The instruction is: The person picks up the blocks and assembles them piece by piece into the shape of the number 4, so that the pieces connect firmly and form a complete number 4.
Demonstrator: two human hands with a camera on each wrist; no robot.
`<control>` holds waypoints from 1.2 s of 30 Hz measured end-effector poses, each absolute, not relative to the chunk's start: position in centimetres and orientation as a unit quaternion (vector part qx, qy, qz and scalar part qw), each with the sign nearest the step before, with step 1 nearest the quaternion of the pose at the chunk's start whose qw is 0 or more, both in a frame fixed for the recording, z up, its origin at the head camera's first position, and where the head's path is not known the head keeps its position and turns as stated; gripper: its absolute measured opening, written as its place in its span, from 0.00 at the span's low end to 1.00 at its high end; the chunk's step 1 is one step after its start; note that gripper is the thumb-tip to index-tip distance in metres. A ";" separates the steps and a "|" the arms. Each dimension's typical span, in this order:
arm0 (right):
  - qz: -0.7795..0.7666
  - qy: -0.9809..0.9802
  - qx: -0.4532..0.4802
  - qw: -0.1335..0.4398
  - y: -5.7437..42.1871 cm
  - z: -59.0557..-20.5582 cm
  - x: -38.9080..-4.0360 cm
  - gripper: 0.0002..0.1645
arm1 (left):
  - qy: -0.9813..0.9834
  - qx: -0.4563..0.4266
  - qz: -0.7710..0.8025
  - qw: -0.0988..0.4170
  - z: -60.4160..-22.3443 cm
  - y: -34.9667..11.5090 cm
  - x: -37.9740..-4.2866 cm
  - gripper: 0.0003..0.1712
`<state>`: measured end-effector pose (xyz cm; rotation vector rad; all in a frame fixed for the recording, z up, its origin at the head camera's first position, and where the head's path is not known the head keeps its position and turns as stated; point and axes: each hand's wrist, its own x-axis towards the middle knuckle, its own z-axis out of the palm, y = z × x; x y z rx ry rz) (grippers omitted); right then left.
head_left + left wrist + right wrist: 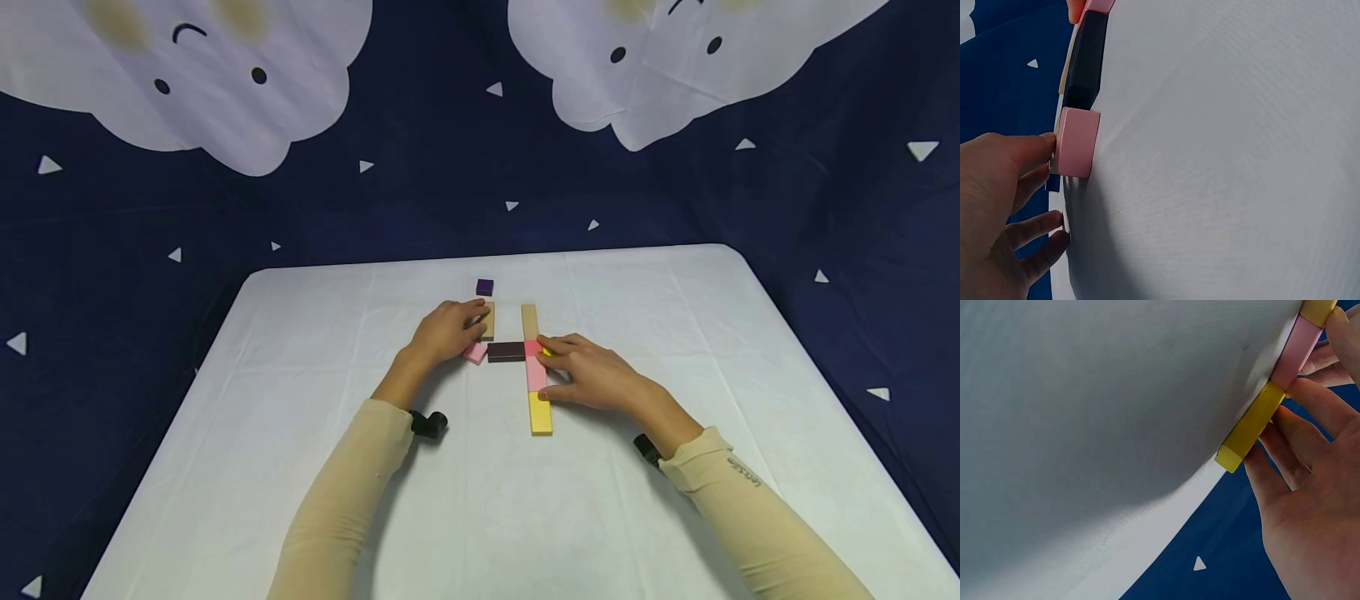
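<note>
Colored blocks lie on the white table. My left hand holds a tan block between thumb and fingers, beside a tilted light pink block. In the left wrist view, this pink block hides much of the tan one. A black block meets a straight row at its red block. My right hand rests against the row, its thumb where a pink block meets a yellow block. Its extended fingers touch another yellow block, mostly hidden in the head view.
Another tan block forms the far end of the row. A small dark purple block lies beyond my left hand. The white table ends at a dark blue backdrop with clouds and triangles.
</note>
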<state>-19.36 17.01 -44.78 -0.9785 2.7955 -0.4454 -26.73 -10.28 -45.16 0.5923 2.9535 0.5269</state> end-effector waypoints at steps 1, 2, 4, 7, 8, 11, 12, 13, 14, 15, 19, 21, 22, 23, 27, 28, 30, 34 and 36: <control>-0.148 0.931 -0.325 0.074 17.0 -44.8 -19.3 0.44 | 0.965 0.194 0.173 0.042 -45.2 -10.3 -26.7 0.25; -0.148 0.931 -0.325 0.074 17.0 -44.7 -19.3 0.44 | 0.964 0.195 0.174 0.042 -45.2 -10.3 -26.7 0.25; -0.149 0.931 -0.325 0.075 17.0 -44.7 -19.3 0.44 | 0.964 0.195 0.177 0.042 -45.2 -10.4 -26.6 0.25; -0.152 0.930 -0.326 0.074 16.9 -44.6 -19.2 0.44 | 0.962 0.197 0.183 0.042 -45.3 -10.5 -26.6 0.25; -0.152 0.930 -0.326 0.072 16.9 -44.6 -19.2 0.44 | 0.962 0.197 0.186 0.042 -45.3 -10.5 -26.6 0.25; -0.152 0.930 -0.328 0.069 17.0 -44.7 -19.2 0.44 | 0.961 0.198 0.190 0.041 -45.4 -10.6 -26.5 0.25; -0.152 0.930 -0.329 0.069 17.0 -44.7 -19.2 0.44 | 0.960 0.199 0.192 0.040 -45.4 -10.7 -26.5 0.26; -0.150 0.930 -0.328 0.068 17.0 -44.7 -19.2 0.44 | 0.960 0.199 0.194 0.040 -45.4 -10.7 -26.5 0.26; -0.149 0.930 -0.328 0.068 16.9 -44.7 -19.2 0.44 | 0.959 0.200 0.196 0.039 -45.4 -10.7 -26.5 0.25; -0.149 0.931 -0.328 0.069 16.9 -44.7 -19.3 0.44 | 0.958 0.201 0.200 0.038 -45.4 -10.8 -26.5 0.25; -0.151 0.930 -0.328 0.069 16.9 -44.7 -19.3 0.44 | 0.954 0.203 0.219 0.035 -45.4 -10.9 -26.4 0.24; -0.154 0.929 -0.329 0.069 16.9 -44.6 -19.3 0.44 | 0.953 0.203 0.224 0.036 -45.4 -11.0 -26.4 0.24; -0.155 0.929 -0.329 0.069 16.9 -44.6 -19.2 0.44 | 0.952 0.203 0.224 0.036 -45.4 -11.0 -26.4 0.24; -0.154 0.929 -0.329 0.070 16.9 -44.6 -19.2 0.44 | 0.952 0.204 0.225 0.036 -45.4 -11.0 -26.4 0.24; -0.150 0.931 -0.324 0.074 16.8 -44.6 -19.3 0.44 | 0.951 0.207 0.228 0.035 -45.4 -11.1 -26.4 0.24; -0.149 0.932 -0.323 0.076 16.8 -44.6 -19.3 0.44 | 0.950 0.207 0.229 0.036 -45.3 -11.1 -26.4 0.24; -0.149 0.932 -0.322 0.077 16.8 -44.5 -19.3 0.44 | 0.949 0.207 0.233 0.037 -45.3 -11.1 -26.4 0.24; -0.151 0.931 -0.322 0.078 16.8 -44.5 -19.3 0.44 | 0.948 0.208 0.238 0.041 -45.2 -11.1 -26.4 0.24; -0.152 0.931 -0.322 0.076 16.8 -44.5 -19.3 0.44 | 0.947 0.210 0.240 0.040 -45.2 -11.1 -26.4 0.24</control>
